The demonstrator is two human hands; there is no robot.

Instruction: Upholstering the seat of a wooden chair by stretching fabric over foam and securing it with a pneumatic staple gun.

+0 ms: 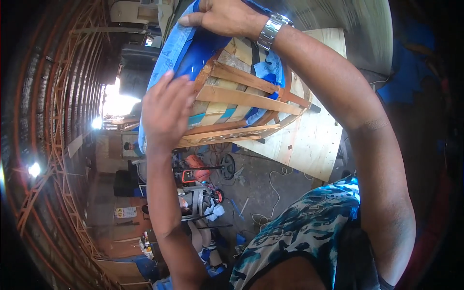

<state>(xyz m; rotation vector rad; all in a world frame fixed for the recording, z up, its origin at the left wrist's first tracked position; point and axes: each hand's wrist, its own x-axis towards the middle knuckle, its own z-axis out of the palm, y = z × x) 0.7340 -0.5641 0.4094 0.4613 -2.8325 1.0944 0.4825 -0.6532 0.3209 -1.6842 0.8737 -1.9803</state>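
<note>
Blue fabric [167, 54], curved, flat wooden slats [246, 98], right hand [226, 17] clasping fabric

This is a workshop, seemingly for upholstery: at twelve o'clock in the view, a curved frame of bare wooden slats [249, 99], partly covered in blue fabric [166, 55], rests on a pale plywood-topped table [314, 150]. At eight o'clock, a red-orange machine [199, 174] with a black wheel [227, 166] stands on the grey floor [256, 179]. Exposed rust-red framing carries a ribbed roof [34, 111] at nine o'clock.
</note>
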